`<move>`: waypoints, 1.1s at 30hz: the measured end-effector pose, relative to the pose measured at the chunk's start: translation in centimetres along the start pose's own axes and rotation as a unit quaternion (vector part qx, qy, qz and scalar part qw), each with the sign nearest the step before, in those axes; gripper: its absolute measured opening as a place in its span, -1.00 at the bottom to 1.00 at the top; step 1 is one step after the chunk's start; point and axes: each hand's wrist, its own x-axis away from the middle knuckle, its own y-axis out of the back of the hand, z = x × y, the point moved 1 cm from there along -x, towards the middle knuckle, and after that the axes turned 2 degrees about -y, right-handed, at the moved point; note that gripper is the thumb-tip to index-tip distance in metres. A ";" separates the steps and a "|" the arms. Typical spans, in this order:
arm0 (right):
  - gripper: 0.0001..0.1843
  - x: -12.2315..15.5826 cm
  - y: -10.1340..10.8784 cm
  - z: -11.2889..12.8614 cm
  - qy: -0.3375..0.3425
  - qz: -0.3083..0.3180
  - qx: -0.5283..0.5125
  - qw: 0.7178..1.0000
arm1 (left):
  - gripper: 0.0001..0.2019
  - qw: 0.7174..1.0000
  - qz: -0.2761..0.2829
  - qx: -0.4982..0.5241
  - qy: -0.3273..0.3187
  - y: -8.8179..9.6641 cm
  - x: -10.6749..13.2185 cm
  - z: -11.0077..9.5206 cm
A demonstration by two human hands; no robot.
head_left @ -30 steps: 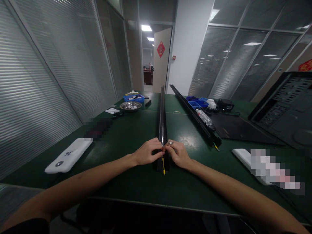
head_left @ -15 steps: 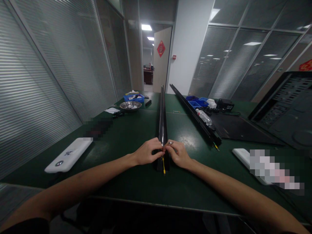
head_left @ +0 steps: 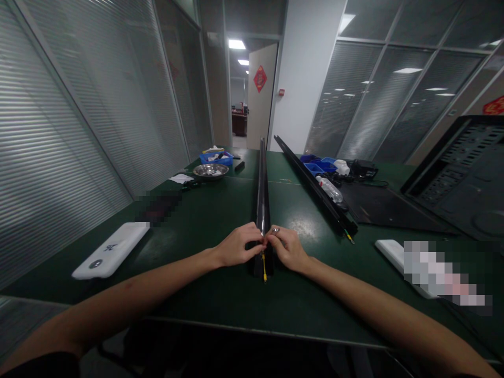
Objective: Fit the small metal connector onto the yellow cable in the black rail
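Observation:
A long black rail point(head_left: 263, 199) lies on the green table, pointing away from me. Over its near end, my left hand point(head_left: 238, 245) comes in from the left with thumb and fingers pinched together. My right hand point(head_left: 289, 249), wearing a ring, meets it from the right, also pinched. Both sets of fingertips nearly touch above the rail; whatever is between them is too small and covered to name. Just below the fingertips a short yellow wire point(head_left: 265, 268) with a metal end hangs over the rail's near end.
A second black rail point(head_left: 311, 181) lies slanted to the right, beside a plastic bottle point(head_left: 331, 190) and blue bins point(head_left: 321, 164). A metal bowl point(head_left: 211, 170) and a blue basket point(head_left: 224, 159) stand far left. White devices point(head_left: 112, 251) flank my arms; a black panel point(head_left: 460, 178) rises at right.
Almost nothing differs. Both hands keep their pinch at the same spot, and the yellow wire's lower end has shifted very slightly.

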 end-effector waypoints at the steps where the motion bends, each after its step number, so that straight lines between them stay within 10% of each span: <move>1: -0.62 0.0 0.0 0.0 0.001 0.002 -0.003 1.000 | -0.87 1.000 0.000 0.001 0.001 0.0 0.0 0.0; 33: -0.65 0.1 -0.2 -0.2 0.005 -0.015 0.027 1.000 | -0.85 1.000 0.005 -0.004 0.003 -0.1 0.1 0.2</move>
